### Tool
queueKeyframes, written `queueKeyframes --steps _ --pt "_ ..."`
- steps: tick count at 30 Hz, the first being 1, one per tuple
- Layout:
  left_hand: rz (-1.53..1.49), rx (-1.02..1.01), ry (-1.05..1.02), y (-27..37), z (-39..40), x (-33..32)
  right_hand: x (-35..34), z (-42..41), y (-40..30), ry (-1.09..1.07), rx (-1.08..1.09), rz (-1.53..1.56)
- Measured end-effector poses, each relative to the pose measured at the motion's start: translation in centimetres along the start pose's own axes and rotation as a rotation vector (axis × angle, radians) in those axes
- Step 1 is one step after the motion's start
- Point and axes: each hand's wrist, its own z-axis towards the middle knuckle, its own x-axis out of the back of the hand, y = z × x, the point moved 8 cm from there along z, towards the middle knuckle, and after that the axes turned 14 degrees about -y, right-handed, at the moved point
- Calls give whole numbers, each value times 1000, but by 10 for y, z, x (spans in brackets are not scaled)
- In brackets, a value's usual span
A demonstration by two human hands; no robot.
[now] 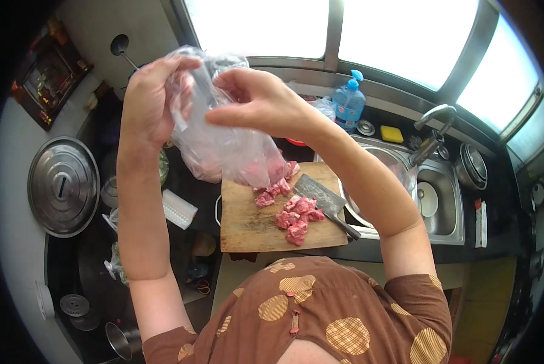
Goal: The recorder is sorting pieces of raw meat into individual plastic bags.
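Observation:
A clear plastic bag (235, 150) hangs from my left hand (156, 95), whose fingers are curled on its top. My right hand (254, 98) is beside the bag's opening with thumb and fingers parted; whether it pinches the film I cannot tell. Pinkish pieces show through the bag, which overlaps the back left of a wooden cutting board (249, 232). On the board, chunks of raw meat (298, 216) lie in the middle, and more meat (274, 191) lies against the bag. A cleaver (319, 195) rests flat at the right, its handle past the board's edge.
Right of the board is a steel double sink (454, 218) with a faucet (431, 141). Behind stand a blue pump bottle (348, 107) and a yellow sponge (391, 134). A white grater-like piece (179, 209) lies left of the board. A large steel lid (63, 186) leans at far left.

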Motion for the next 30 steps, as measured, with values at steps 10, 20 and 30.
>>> queueKeyframes --steps 10,20,30 --pt "608 -268 -213 43 -5 -125 127 -72 1 656 89 -214" --pt "1022 378 -630 -280 -164 -94 175 -198 -80 644 -47 -1085" --pt "1161 347 -431 -327 -184 -129 237 -378 -94 1304 -111 -187"
